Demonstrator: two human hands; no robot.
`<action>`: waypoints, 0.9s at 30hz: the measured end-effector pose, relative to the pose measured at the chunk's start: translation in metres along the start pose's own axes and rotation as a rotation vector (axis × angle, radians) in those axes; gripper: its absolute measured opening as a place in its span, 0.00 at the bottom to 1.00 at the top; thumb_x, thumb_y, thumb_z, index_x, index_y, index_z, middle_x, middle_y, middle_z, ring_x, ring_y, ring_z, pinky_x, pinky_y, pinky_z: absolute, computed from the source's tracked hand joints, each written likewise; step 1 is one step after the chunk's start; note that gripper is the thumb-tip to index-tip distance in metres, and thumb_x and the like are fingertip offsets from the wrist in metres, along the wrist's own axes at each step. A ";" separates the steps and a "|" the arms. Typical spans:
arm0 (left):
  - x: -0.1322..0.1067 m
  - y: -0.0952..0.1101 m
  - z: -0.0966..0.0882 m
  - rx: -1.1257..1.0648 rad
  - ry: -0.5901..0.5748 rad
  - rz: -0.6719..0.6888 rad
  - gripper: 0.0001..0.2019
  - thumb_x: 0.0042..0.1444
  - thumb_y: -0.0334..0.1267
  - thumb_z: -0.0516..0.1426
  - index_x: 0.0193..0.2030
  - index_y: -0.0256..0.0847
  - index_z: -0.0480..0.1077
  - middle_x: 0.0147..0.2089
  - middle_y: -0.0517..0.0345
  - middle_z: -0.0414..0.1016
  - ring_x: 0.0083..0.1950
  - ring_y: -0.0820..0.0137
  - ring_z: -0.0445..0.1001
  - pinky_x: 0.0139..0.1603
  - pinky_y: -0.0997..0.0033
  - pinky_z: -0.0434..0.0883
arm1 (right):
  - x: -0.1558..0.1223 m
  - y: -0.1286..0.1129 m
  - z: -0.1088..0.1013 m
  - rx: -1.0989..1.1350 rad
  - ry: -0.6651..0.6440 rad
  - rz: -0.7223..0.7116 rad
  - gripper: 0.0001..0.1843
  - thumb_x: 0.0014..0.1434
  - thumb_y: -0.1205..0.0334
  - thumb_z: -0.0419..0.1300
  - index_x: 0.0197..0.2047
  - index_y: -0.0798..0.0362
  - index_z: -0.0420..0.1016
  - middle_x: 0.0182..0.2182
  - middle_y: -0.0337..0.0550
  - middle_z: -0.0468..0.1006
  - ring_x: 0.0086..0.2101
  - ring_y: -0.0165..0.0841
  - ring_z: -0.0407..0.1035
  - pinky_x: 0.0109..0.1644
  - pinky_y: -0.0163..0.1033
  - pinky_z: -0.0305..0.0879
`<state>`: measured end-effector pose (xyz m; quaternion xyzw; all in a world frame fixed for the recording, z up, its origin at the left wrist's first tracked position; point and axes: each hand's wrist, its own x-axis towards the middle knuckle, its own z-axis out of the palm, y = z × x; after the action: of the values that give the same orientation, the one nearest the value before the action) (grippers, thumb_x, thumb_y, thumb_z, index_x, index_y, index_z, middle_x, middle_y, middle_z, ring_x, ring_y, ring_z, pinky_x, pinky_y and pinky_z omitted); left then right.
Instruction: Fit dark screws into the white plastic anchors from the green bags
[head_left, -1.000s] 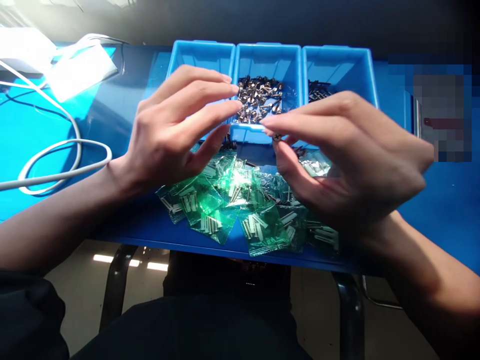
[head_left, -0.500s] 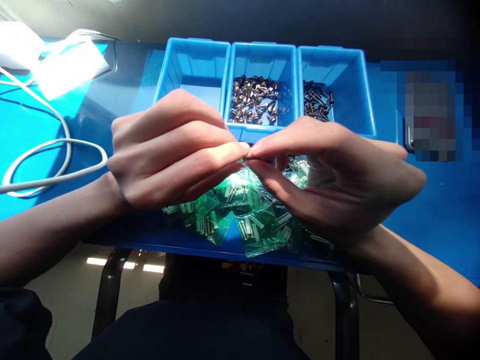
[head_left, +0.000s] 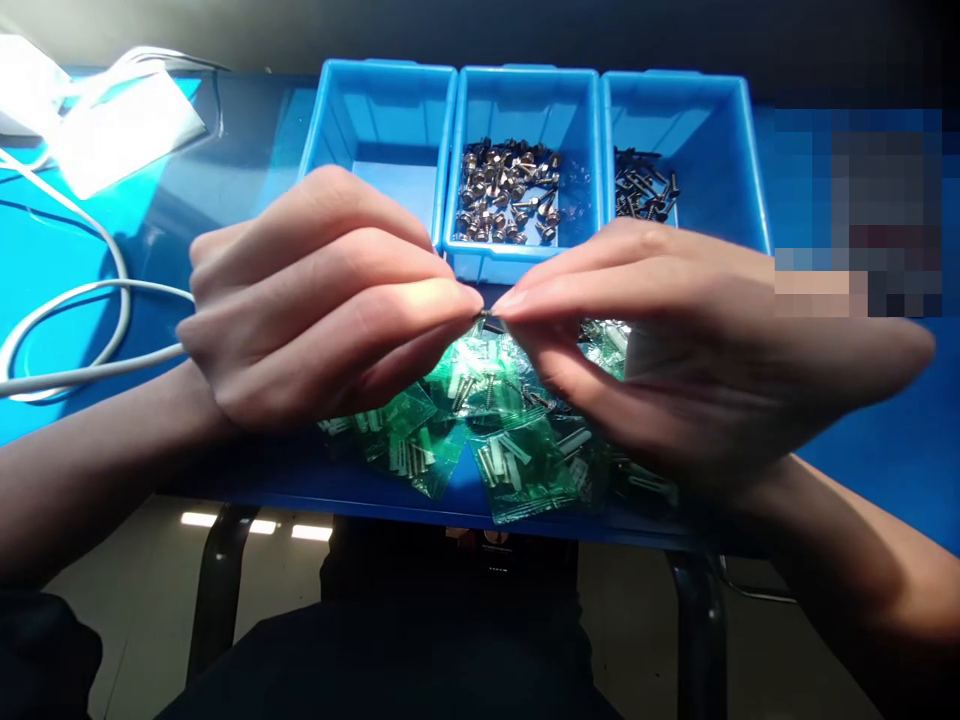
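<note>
Three bins (head_left: 525,265) side by side behind the bag pile (head_left: 495,440).

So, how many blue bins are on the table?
3, in a row at the back: the left bin; the middle bin with silvery screws; the right bin with dark screws. None seems hidden.

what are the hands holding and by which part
A tiny dark part, pinched at its two ends by the left hand and the right hand; too small to identify.

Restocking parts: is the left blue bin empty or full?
Empty where visible: the left bin shows bare floor; the left hand hides its front.
</note>
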<state>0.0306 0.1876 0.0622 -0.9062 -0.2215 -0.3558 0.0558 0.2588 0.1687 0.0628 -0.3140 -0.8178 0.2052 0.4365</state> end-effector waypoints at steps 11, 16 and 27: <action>-0.002 -0.006 0.003 0.106 0.047 0.139 0.16 0.52 0.34 0.65 0.47 0.32 0.71 0.38 0.53 0.77 0.43 0.64 0.77 0.40 0.63 0.78 | -0.006 0.001 -0.001 0.083 0.136 -0.020 0.17 0.49 0.78 0.64 0.43 0.54 0.80 0.34 0.41 0.81 0.33 0.33 0.75 0.33 0.40 0.75; 0.001 -0.004 0.001 0.081 0.030 0.120 0.12 0.53 0.34 0.65 0.43 0.34 0.71 0.37 0.55 0.78 0.42 0.66 0.78 0.40 0.65 0.79 | -0.002 0.001 0.000 0.099 0.108 -0.042 0.14 0.53 0.77 0.63 0.43 0.56 0.79 0.32 0.42 0.81 0.33 0.31 0.75 0.32 0.39 0.74; 0.000 -0.010 0.011 0.091 0.086 0.126 0.09 0.52 0.33 0.64 0.41 0.35 0.73 0.34 0.55 0.79 0.37 0.64 0.79 0.31 0.65 0.78 | -0.006 -0.001 -0.002 0.044 0.104 0.017 0.14 0.52 0.76 0.65 0.41 0.52 0.79 0.34 0.39 0.81 0.33 0.31 0.76 0.32 0.38 0.77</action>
<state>0.0334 0.1995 0.0533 -0.8988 -0.1775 -0.3796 0.1285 0.2623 0.1640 0.0613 -0.3215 -0.7866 0.2104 0.4833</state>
